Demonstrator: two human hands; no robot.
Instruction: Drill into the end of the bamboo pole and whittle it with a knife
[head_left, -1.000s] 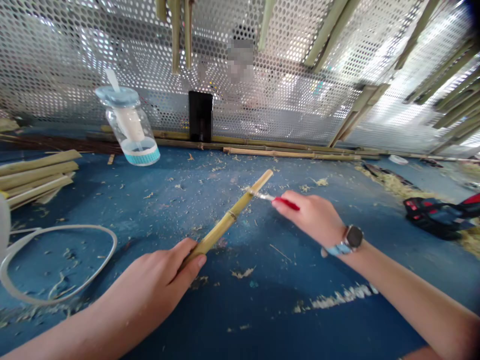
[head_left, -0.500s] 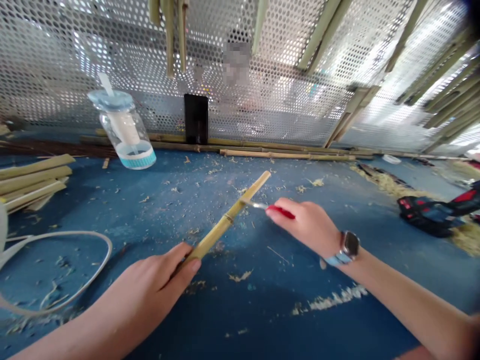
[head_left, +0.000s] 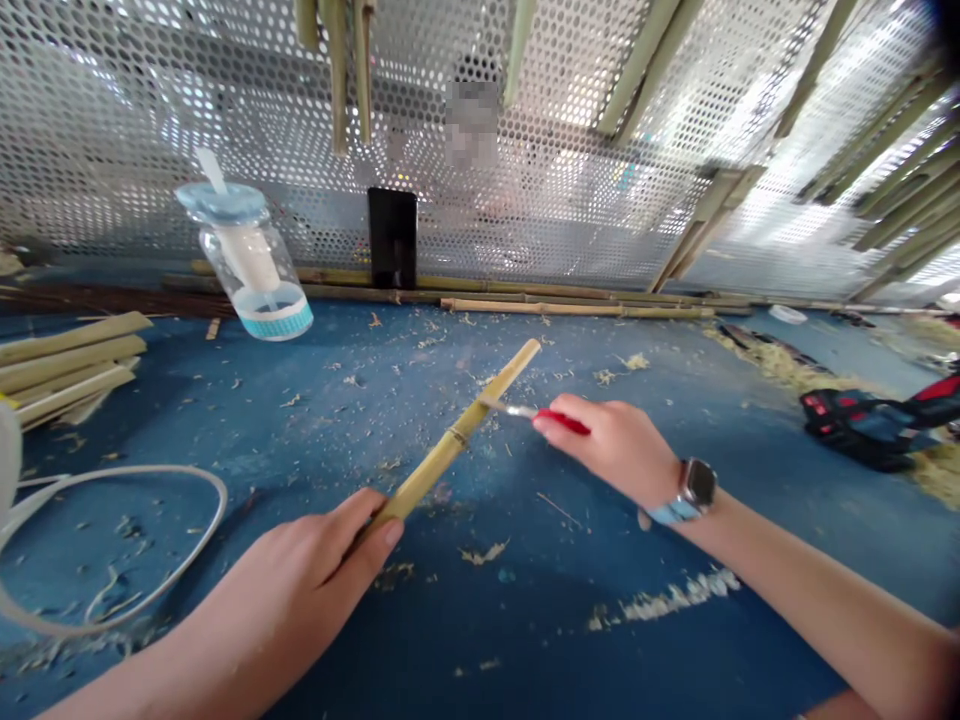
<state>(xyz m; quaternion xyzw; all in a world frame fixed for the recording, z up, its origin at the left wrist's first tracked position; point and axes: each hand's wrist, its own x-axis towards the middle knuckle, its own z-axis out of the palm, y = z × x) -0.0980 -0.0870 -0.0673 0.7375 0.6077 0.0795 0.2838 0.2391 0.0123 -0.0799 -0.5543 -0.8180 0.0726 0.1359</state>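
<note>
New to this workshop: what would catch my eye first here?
At the centre, the bamboo stick held in the left hand meets the red-handled knife in the right hand, above the blue workbench strewn with shavings. Behind, a perforated metal screen hung with bamboo strips fills the top.

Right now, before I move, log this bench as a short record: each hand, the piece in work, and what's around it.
left hand: grips the lower end of a bamboo stick
right hand: holds a red-handled craft knife, blade at the stick near its upper end
right wrist: smartwatch on a blue strap
surface: blue workbench, scattered with bamboo shavings
nearby: clear jar with blue lid, stacked bamboo strips, white cable
behind: perforated metal panel
</note>
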